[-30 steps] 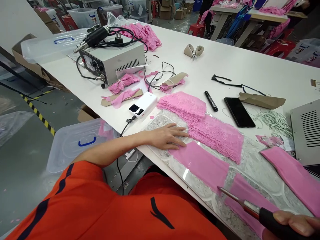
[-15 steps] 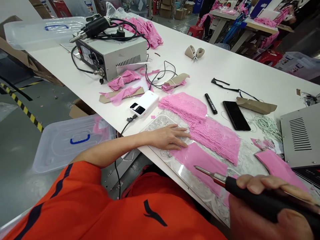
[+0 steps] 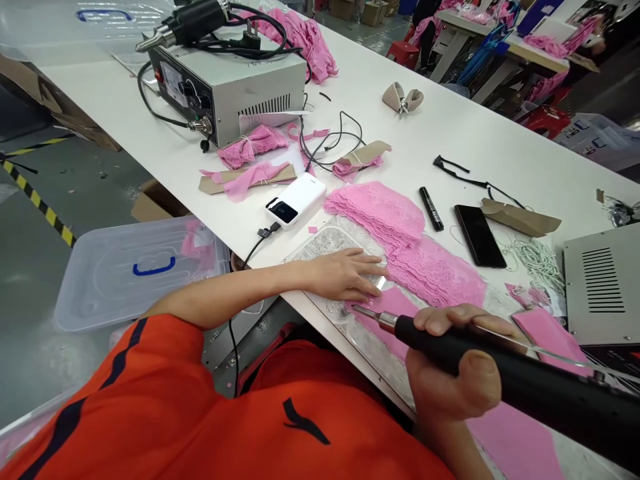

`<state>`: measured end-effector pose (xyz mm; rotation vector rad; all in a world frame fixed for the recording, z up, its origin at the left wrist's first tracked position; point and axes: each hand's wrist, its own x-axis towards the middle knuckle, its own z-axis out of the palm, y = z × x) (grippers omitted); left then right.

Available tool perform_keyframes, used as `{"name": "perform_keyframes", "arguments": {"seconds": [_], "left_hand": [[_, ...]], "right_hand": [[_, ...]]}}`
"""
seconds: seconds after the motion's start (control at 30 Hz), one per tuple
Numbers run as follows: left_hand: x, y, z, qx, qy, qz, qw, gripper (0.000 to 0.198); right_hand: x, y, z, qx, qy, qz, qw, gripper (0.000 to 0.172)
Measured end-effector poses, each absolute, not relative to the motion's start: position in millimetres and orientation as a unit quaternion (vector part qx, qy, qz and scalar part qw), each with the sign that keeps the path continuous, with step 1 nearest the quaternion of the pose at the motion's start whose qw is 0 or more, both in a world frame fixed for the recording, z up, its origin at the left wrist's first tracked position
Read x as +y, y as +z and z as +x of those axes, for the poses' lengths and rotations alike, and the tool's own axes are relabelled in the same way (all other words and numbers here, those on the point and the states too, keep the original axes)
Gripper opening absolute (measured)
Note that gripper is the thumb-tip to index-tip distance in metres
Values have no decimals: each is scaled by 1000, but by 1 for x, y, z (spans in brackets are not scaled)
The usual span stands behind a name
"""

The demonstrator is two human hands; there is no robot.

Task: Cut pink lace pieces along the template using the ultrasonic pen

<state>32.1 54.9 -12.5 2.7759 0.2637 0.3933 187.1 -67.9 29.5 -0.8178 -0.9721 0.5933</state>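
My left hand [image 3: 345,275] lies flat, fingers spread, on a clear plastic template [image 3: 327,243], its fingertips at the edge of the pink fabric [image 3: 393,303]. In my right hand [image 3: 457,360] is a thick black-handled tool [image 3: 500,363] with a pointed metal tip, the fingers wrapped round its handle. That tip lies at the fabric's near-left edge, just below my left fingers; whether it touches cannot be made out. Beyond my left hand is a layered stack of pink lace pieces [image 3: 425,257]. Another flat pink piece [image 3: 517,437] shows below my right hand.
A grey control box [image 3: 255,83] with a cabled black tool on top stands back left. Around the work are a white power bank [image 3: 296,200], a marker [image 3: 431,208], a phone [image 3: 480,235] and tangled cord [image 3: 537,260]. Another grey box [image 3: 603,283] is at right.
My right hand has brought the tool leftward and up, from over the middle of the fabric to its left edge by my left hand. My left hand stays flat; the view has shifted slightly.
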Motion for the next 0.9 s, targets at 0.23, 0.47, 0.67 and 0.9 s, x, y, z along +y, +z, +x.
{"name": "perform_keyframes", "arguments": {"seconds": [0.23,0.47,0.67,0.9], "left_hand": [[54,-13,33,94,134,974,158,27],[53,-13,32,91,141,976,136,27],[53,-15,31,91,150,975,137,26],[54,-17,29,89,166,972,140,24]], "right_hand": [[-65,23,183,-468,274,-363,758,19],[-66,23,180,-479,265,-375,748,18],[-66,22,180,-517,250,-351,740,13],[-67,27,182,-512,248,-364,738,14]]}}
